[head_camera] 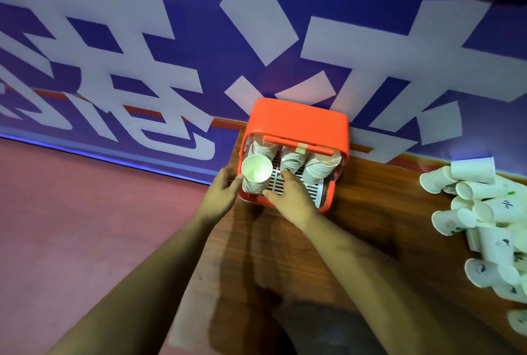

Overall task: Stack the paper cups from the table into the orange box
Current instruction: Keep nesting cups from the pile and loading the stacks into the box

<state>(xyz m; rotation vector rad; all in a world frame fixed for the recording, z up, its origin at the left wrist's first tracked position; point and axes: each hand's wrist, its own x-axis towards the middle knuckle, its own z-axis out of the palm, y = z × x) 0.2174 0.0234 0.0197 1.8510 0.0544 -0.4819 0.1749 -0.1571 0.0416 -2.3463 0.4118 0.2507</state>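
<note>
- Dark wood-grain surface across the lower right of the frame, pinkish-red floor at lower left, blue wall banner with large white characters, cropped and unreadable, filling the top.
- Orange box at centre, against the banner, with several nested stacks of paper cups inside.
- Nearest cup stack upright, long axis vertical, white mouth facing up.
- Left hand and right hand loosely curled either side of that stack, fingertips touching it.
- Loose paper cups piled on their sides at the right edge, small printed marks too small to read.
</note>
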